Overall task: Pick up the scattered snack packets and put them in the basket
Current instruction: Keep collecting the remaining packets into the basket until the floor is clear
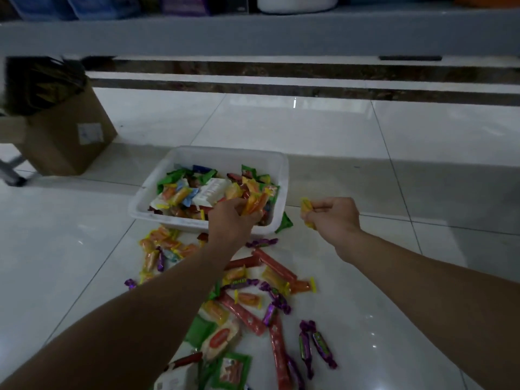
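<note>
A white plastic basket (282, 175) stands on the tiled floor, holding several mixed snack packets. My left hand (229, 220) reaches over its near rim and grips orange-yellow packets (254, 204) inside it. My right hand (333, 218) hovers just right of the basket and pinches a small yellow packet (306, 206). Scattered packets lie on the floor below the basket: red sticks (274, 264), purple wrapped candies (323, 346), orange-yellow packets (157, 242) and green packets (232, 370). My left forearm hides some of them.
A cardboard box (67, 139) stands at the left with dark items in it. A grey shelf edge (253, 35) runs across the top. A green packet (284, 223) lies against the basket's right corner. Bare glossy tiles stretch to the right.
</note>
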`<action>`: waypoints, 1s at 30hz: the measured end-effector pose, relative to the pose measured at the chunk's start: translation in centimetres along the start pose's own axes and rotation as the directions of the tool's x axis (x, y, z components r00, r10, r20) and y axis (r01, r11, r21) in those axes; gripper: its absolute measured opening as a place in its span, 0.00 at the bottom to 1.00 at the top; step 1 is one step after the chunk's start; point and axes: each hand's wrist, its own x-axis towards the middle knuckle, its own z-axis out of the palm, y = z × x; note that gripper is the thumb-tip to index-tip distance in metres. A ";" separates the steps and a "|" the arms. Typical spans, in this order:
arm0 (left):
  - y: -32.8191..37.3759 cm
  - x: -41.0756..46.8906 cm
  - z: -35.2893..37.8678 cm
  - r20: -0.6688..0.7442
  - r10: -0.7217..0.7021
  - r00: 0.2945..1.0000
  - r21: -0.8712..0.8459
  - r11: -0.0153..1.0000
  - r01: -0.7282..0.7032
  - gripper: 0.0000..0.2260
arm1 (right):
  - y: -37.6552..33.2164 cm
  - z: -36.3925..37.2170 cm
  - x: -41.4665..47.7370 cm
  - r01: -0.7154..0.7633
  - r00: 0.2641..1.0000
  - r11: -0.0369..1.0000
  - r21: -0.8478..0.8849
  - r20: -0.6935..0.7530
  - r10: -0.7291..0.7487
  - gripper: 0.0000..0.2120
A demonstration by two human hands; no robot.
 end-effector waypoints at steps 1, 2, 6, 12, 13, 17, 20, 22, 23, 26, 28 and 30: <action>-0.3 0.6 -0.3 -0.002 -0.014 1.000 -0.007 1.000 0.014 0.18 | -0.5 0.8 0.3 -0.003 1.000 1.000 0.022 0.002 0.003 0.07; -0.5 1.2 -0.6 -0.007 -0.025 1.000 -0.017 1.000 0.025 0.17 | -1.1 1.7 0.6 -0.007 1.000 0.999 0.042 0.002 0.007 0.07; -1.6 3.9 -1.7 -0.044 -0.048 0.998 -0.086 0.995 0.044 0.15 | -3.1 5.5 2.6 -0.042 0.999 0.992 0.123 0.000 0.043 0.10; -2.7 8.5 -1.5 -0.089 -0.040 0.995 -0.073 0.997 0.033 0.14 | -5.2 8.9 5.6 -0.052 0.998 0.989 0.142 -0.016 0.055 0.14; -2.9 9.3 -1.4 -0.100 -0.041 0.994 -0.076 0.997 0.033 0.15 | -5.3 9.4 6.1 -0.052 0.998 0.989 0.139 -0.020 0.055 0.15; -3.6 12.4 -0.9 -0.104 -0.040 0.994 -0.093 0.995 0.030 0.15 | -5.5 11.1 8.1 -0.079 0.997 0.990 0.118 0.003 0.079 0.17; -3.8 14.4 -0.6 -0.085 -0.043 0.995 -0.097 0.995 0.034 0.15 | -5.6 12.0 9.4 -0.106 0.994 0.989 0.103 -0.013 0.108 0.12; -3.9 15.3 -0.4 -0.074 -0.055 0.996 -0.117 0.992 0.046 0.19 | -5.7 12.2 10.0 -0.107 0.994 0.990 0.094 -0.021 0.109 0.08; -4.0 15.5 -0.3 -0.067 -0.047 0.997 -0.101 0.994 0.040 0.20 | -5.7 12.3 10.3 -0.107 0.994 0.990 0.091 -0.025 0.110 0.08; -4.6 15.5 -0.2 -0.051 0.001 0.999 -0.046 0.999 -0.004 0.20 | -5.9 12.5 11.2 -0.095 0.994 0.991 0.095 -0.054 0.100 0.07; -5.0 15.2 -0.5 -0.043 0.023 0.999 -0.019 1.000 -0.024 0.19 | -6.2 12.9 11.8 -0.079 0.995 0.992 0.101 -0.058 0.085 0.13; -5.2 14.5 -1.0 -0.021 0.047 0.999 -0.009 0.999 -0.048 0.19 | -6.4 13.2 12.1 -0.055 0.996 0.995 0.084 -0.061 0.060 0.17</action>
